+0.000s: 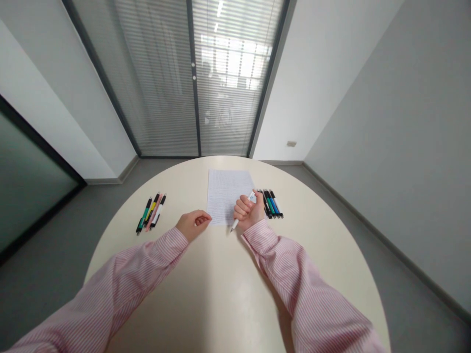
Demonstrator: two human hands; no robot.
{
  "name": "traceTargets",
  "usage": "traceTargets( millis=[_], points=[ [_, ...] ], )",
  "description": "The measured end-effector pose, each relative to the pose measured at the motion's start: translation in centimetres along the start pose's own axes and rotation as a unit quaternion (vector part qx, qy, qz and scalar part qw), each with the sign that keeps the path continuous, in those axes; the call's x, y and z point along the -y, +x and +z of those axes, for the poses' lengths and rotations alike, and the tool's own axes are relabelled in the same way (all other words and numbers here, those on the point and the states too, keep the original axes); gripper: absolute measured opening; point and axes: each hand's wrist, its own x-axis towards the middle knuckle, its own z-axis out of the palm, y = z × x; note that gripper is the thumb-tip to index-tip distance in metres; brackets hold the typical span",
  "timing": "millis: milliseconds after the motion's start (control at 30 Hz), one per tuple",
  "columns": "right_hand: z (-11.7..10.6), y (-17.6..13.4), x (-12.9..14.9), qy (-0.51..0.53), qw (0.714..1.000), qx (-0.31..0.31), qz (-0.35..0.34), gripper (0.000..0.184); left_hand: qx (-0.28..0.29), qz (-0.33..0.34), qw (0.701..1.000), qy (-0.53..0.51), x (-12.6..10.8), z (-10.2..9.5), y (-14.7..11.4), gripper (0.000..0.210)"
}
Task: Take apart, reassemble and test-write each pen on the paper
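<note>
1. One white pen (234,224) is in the right hand (250,210), slanting across the palm, its point low and to the left, its other end near the thumb.
2. The right hand is closed around the pen's barrel, fingers folded over it; whether the pen's point touches the surface below cannot be told.
3. The left hand (193,224) is partly closed, fingers curled in, thumb and forefinger brought close at the lower left corner of the paper sheet (227,191); whether they pinch its edge is too small to tell.
4. The sheet, white with rows of fine lines, lies flat beyond the hands, its lower right part hidden by the right hand.
5. Just right of the sheet lies a row of pens (273,204), side by side, with black, green, blue and white among their colours.
6. Well to the left of the sheet lie four pens (151,212), green, yellow, pink and white with black parts, close together and slanted.
7. All this rests on a round, cream counter (324,225), with pink-striped sleeves (147,267) reaching over it.
8. Beyond stand a dark-framed glass partition (162,98) with blinds and pale walls (397,98).
</note>
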Motion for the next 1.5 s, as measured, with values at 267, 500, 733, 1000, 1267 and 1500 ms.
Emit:
traceTargets(
  millis=[267,500,733,1000,1267,1500],
  points=[
    [0.1,0.3,-0.4,-0.013,0.999,-0.039,0.008,0.040,0.012,0.000,1.000,-0.003,0.1,-0.2,0.0,0.017],
    [0.2,0.9,-2.0,-0.089,0.992,-0.087,-0.008,0.037,0.015,-0.002,1.000,-0.007,0.0,-0.1,0.0,0.016],
    [-0.2,0.4,-3.4,-0.256,0.962,-0.083,-0.053,0.044,0.010,0.025,1.000,0.014,0.6,0.1,-0.1,0.015],
    [-0.2,0.3,-4.4,-0.402,0.910,-0.071,-0.075,0.016,0.018,0.035,0.999,0.032,0.9,0.1,-0.1,0.014],
    [-0.3,0.2,-4.5,-0.579,0.808,-0.031,-0.107,0.035,0.020,0.050,0.998,0.040,1.3,0.3,0.0,0.014],
    [-1.0,0.3,-5.0,-0.569,0.820,-0.003,-0.062,0.032,0.014,0.055,0.998,0.036,1.2,0.3,0.0,0.013]
  ],
)
